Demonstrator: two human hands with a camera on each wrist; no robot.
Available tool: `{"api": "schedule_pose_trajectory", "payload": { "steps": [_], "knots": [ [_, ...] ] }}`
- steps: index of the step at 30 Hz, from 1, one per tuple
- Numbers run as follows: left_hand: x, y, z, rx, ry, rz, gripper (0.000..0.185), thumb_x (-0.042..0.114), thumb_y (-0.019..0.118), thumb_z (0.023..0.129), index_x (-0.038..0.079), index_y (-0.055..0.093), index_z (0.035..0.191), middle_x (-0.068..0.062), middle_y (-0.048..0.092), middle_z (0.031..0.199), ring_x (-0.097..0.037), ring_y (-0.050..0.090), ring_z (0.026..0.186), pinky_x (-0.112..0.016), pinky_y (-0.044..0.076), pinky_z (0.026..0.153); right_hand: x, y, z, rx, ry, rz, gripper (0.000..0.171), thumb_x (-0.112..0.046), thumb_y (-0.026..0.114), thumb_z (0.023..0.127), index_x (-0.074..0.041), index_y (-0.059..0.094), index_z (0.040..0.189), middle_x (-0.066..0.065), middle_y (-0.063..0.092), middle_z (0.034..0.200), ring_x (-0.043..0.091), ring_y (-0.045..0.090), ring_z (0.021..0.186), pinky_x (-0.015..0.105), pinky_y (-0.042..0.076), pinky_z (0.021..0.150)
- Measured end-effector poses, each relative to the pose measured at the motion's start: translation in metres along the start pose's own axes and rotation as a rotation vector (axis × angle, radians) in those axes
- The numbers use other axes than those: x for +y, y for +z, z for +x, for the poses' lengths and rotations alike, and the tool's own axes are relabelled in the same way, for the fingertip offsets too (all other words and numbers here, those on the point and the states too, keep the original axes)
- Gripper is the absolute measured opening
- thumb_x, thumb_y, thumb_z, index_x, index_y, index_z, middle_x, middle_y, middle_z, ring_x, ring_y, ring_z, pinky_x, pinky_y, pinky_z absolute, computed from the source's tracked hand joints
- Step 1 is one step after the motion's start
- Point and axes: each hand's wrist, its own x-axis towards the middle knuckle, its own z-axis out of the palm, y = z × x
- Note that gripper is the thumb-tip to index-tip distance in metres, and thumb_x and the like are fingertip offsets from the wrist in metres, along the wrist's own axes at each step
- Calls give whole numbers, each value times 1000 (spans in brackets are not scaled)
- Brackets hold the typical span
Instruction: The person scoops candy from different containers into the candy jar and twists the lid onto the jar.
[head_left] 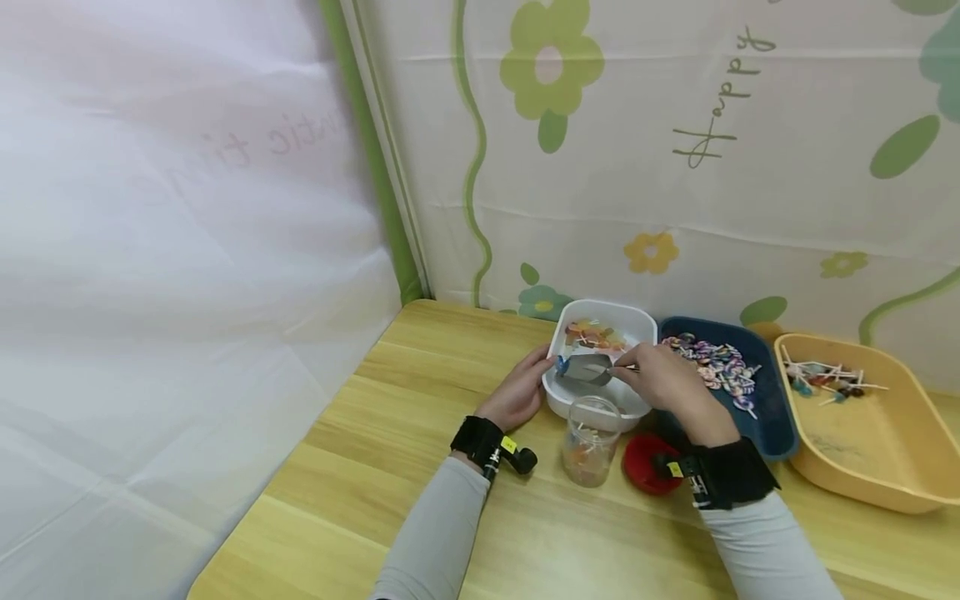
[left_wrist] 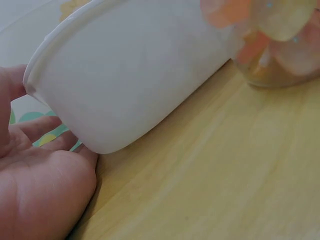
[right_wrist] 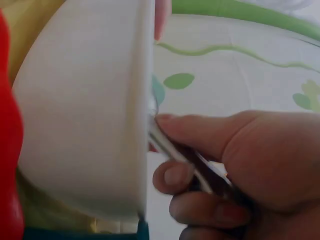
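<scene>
My left hand (head_left: 517, 392) grips the left edge of a white plastic bin (head_left: 557, 398); in the left wrist view its thumb lies at the rim and its fingers are against the outside wall. My right hand (head_left: 660, 379) holds a metal scoop (head_left: 588, 369) by its dark handle (right_wrist: 212, 180), over the bin. A small blue thing (head_left: 561, 364) shows at the scoop's left end; its kind is unclear. Orange and yellow lollipops (head_left: 592, 335) lie at the bin's far end. In front stands a clear jar (head_left: 591, 442), partly filled with similar candies.
A red lid (head_left: 647, 465) lies right of the jar, under my right wrist. A dark blue bin (head_left: 776, 421) of swirled lollipops and a yellow bin (head_left: 885, 450) with several dark lollipops stand to the right. A printed curtain (head_left: 705, 192) hangs behind the wooden table (head_left: 337, 483).
</scene>
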Motion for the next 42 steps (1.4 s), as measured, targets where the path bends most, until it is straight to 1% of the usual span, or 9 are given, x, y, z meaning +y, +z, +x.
{"api": "schedule_pose_trajectory", "payload": {
  "steps": [7,13,16,19,22,26,29,35,42],
  "knots": [
    [2,-1,-2,-1,-12,-5,53,13,43,110,6,29,161,-14,22,168,-28,22,154,-39,21,126,7,3,2,30,-40,-16,22,-24,67,100,-9,80,110,11,76,104,22,59,77,33,42,60],
    [2,-1,-2,-10,-4,-15,52,14,41,111,4,29,161,-15,23,168,-29,22,154,-41,19,127,12,8,5,37,-19,-63,27,-27,64,101,-10,78,117,15,75,110,29,66,85,40,49,63],
    [1,-1,-3,-17,-3,-18,53,14,42,111,4,28,161,-15,22,168,-29,21,154,-40,19,127,14,9,5,32,-51,-58,28,-26,63,102,-8,77,118,15,75,110,30,68,88,45,52,67],
    [0,-3,-2,-30,1,-14,53,14,41,111,5,26,162,-15,19,169,-28,20,155,-40,18,127,20,7,5,7,-137,0,25,-20,63,102,-5,78,115,15,75,109,29,68,91,48,54,76],
    [-1,-3,-2,-36,8,-13,53,14,40,111,4,26,162,-15,19,169,-28,20,155,-39,19,127,27,3,3,-37,-216,88,21,-14,63,101,-3,78,111,12,76,106,26,68,94,47,56,82],
    [-2,-2,-2,-30,12,-17,52,15,40,111,3,27,161,-17,20,168,-30,21,154,-38,20,127,35,-2,-2,-83,-299,190,20,-11,64,101,-2,79,110,9,76,106,22,67,97,39,57,86],
    [-1,0,-2,-22,8,-21,52,15,41,111,4,29,160,-17,21,168,-29,22,154,-37,21,126,41,-5,-5,-86,-342,252,21,-9,63,102,-1,77,113,10,76,108,19,67,98,32,57,85],
    [-1,0,-1,-8,-14,-1,50,17,41,111,6,32,160,-13,26,167,-24,26,153,-37,21,126,50,-9,-9,-44,-371,365,22,-5,62,101,0,76,117,13,74,116,12,60,97,23,53,80],
    [0,0,0,-6,-18,8,50,19,41,111,9,33,160,-8,29,166,-22,25,153,-36,22,126,53,-12,-7,-31,-361,392,23,-4,60,102,0,76,118,15,73,120,12,60,101,22,54,83]
  ]
}}
